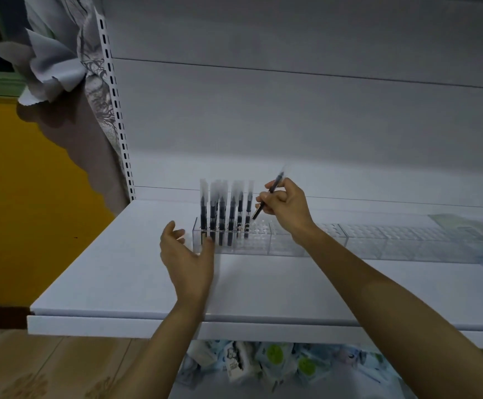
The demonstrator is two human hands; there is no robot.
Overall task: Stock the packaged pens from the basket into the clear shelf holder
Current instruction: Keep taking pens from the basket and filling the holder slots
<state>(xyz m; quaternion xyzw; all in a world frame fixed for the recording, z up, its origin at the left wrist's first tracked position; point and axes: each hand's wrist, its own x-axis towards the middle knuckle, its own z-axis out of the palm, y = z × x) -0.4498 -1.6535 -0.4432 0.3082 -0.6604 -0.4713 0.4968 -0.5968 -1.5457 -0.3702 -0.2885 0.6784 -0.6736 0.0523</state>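
Observation:
A clear shelf holder [259,244] with a grid of round holes stands on the white shelf [119,283]. Several packaged dark pens [223,214] stand upright in its left end. My right hand [288,208] pinches one more packaged pen [269,194], tilted, its lower tip just above the empty holes right of the filled ones. My left hand [185,251] hovers open at the holder's left end, the thumb close to its front wall. The basket is out of view.
More clear holders [401,243] continue to the right along the shelf. Small printed packets [263,361] lie on the level below the shelf's front edge. A perforated white upright [116,110] rises at the left, with a curtain and a yellow wall beyond it.

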